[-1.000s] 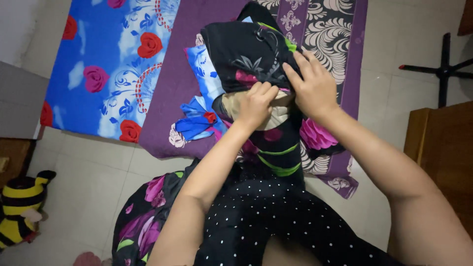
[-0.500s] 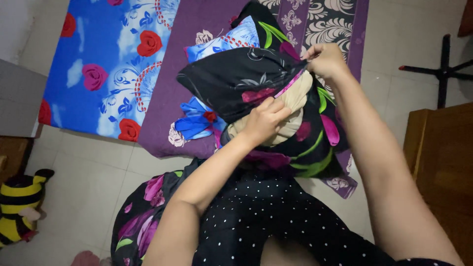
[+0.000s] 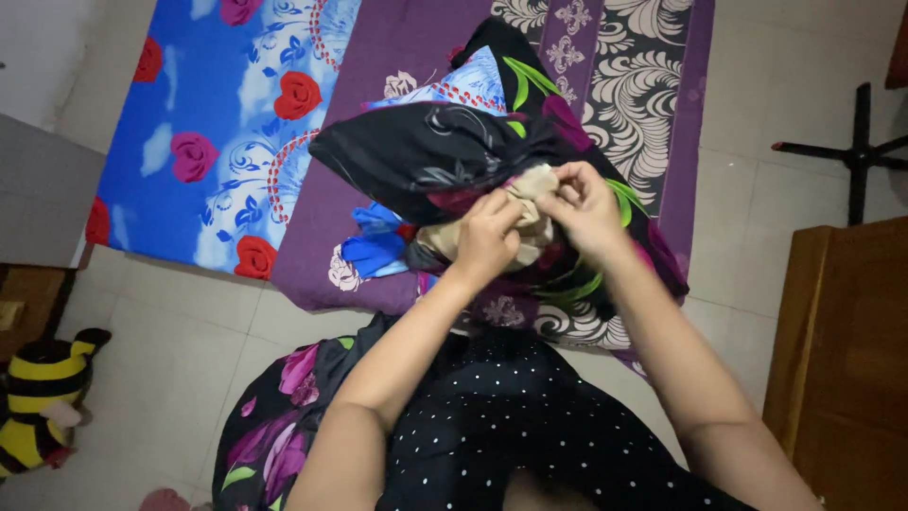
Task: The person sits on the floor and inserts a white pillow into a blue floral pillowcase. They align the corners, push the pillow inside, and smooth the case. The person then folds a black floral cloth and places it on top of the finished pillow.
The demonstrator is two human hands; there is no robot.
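The beige pillow [image 3: 530, 203] is held up at chest height, above the purple sheet [image 3: 378, 123], and most of it is already swallowed by the black floral cover [image 3: 416, 161]. Only a beige corner is seen, at the cover's open mouth. That corner is pinched by the left hand [image 3: 487, 232], fingers closed on pillow and cloth together. Just beside it, touching, the right hand [image 3: 586, 203] is clenched on the cover's edge, which is drawn over the exposed corner. Both hands are therefore closed and grasping; neither is released.

The step in hand is judged to be the closing of the mouth over the last of the filling. It is done well if the pillow corner is pressed deep into the cover's corner first, so no lump is left at the opening. The hem should be pulled evenly from both sides, not from one point, or the cloth will be bunched. The grip on the filling is best kept until the edge is fully across it.

Beneath, a blue cloth [image 3: 378, 248] is crumpled on the purple sheet. To the left, a blue rose-print mattress [image 3: 203, 142] is laid on the tiled floor [image 3: 170, 350]. A striped bee toy [image 3: 43, 397] is seen at the far left, and a wooden cabinet [image 3: 842, 360] at the right.
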